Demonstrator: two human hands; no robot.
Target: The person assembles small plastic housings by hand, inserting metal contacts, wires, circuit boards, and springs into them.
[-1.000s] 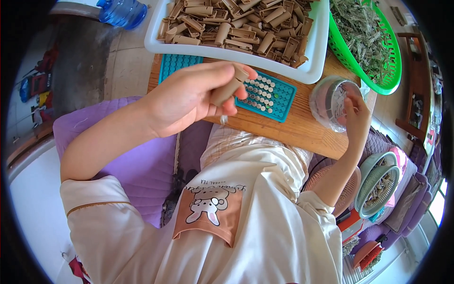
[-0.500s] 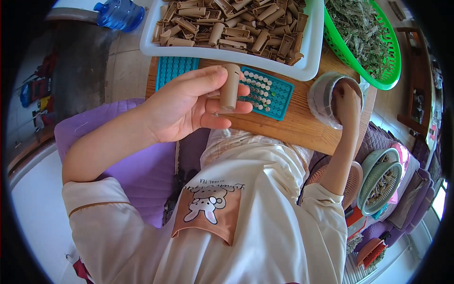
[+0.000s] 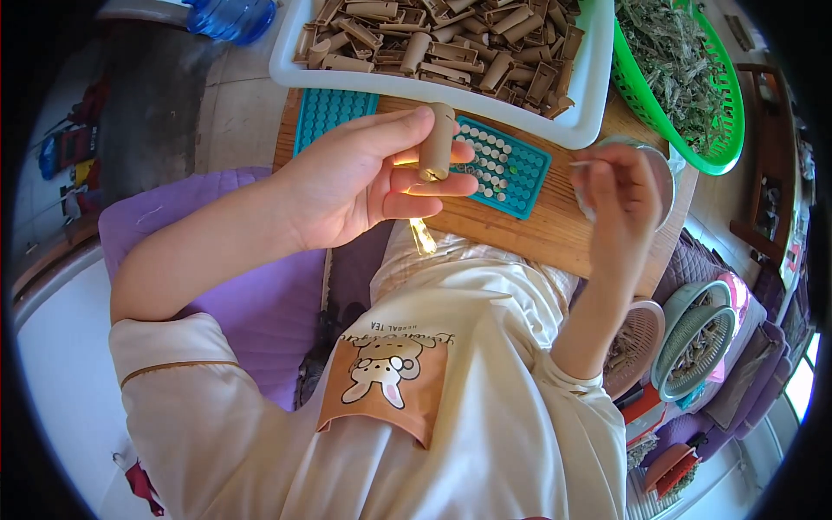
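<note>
A wooden surface (image 3: 555,230) lies across the person's lap, above a cream garment with a rabbit patch (image 3: 386,377); a purple quilted cushion (image 3: 260,286) sits to the left of it. At the far edge of the surface rests a white tray (image 3: 598,78) heaped with brown paper tubes (image 3: 451,39); to its right stands a green basket (image 3: 724,130) filled with dried grey-green herb (image 3: 672,61); a blue plastic bottle (image 3: 230,16) lies beyond the tray's left corner. A teal perforated board (image 3: 511,169) lies flat on the surface just in front of the tray, many of its holes filled with pale round ends. The left hand (image 3: 355,186) is raised over that board; its grip is closed around one brown paper tube (image 3: 436,143), thumb and fingers pinching it upright, the tube's lower end near the fingertips. The right hand (image 3: 620,195) hovers over a small clear round container (image 3: 663,169) at the right side of the surface; its grip is pinched on something thin and pale, too small to identify. Round woven trays (image 3: 693,334) holding more herb sit lower right, beside the surface.
</note>
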